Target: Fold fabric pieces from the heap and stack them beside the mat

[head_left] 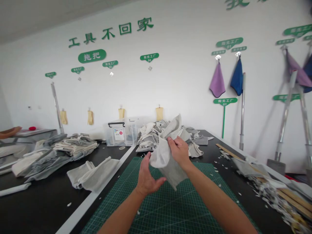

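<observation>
Pile (148,135) partly behind grey cloth (162,153)

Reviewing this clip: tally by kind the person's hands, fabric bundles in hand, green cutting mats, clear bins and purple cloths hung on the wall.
Hands: 2 (left hand, right hand)
Held fabric bundle: 1 (layers cannot be counted)
Green cutting mat: 1
Clear bin: 1
Purple cloths: 2
Total: 7
</observation>
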Available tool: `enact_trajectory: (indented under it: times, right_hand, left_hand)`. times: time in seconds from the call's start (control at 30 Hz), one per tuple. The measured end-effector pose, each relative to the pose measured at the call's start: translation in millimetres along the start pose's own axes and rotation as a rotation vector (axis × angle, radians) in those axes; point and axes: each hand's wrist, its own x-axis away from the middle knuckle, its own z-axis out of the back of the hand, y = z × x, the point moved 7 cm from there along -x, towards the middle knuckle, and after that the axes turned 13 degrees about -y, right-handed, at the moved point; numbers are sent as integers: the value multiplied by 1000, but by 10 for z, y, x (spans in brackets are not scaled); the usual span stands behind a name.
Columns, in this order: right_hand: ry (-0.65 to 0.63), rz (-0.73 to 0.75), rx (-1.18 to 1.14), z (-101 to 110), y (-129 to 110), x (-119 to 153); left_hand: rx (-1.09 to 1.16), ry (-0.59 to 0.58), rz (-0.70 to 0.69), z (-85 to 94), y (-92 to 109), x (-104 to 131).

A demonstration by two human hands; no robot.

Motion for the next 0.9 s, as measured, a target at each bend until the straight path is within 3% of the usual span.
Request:
enact_trajectory:
  times: [0.13,0.2,0.33,0.43,0.53,0.67,0.9]
  right_hand:
    - [-20,49,-54,18,-224,108]
    - [-51,71,-71,26,-328,150]
    - [-134,103,-80,76,-488,214]
    - [-167,94,-83,160,-547,243]
    - [-128,64,-117,308,-565,261]
    - [-92,33,-237,454,-539,298]
    - [-128,-172,-555,308,-325,377]
  left_hand:
    - [2,416,-3,276,363,-102]
    - [40,513,-37,405,440,-159]
    - [283,533,-15,711,457,-298]
    - [528,464,73,850,439,-383]
    - [803,417,193,855,344,-412]
    - [1035,487,297,853,161,-386]
    - [1166,412,358,808,231,-517]
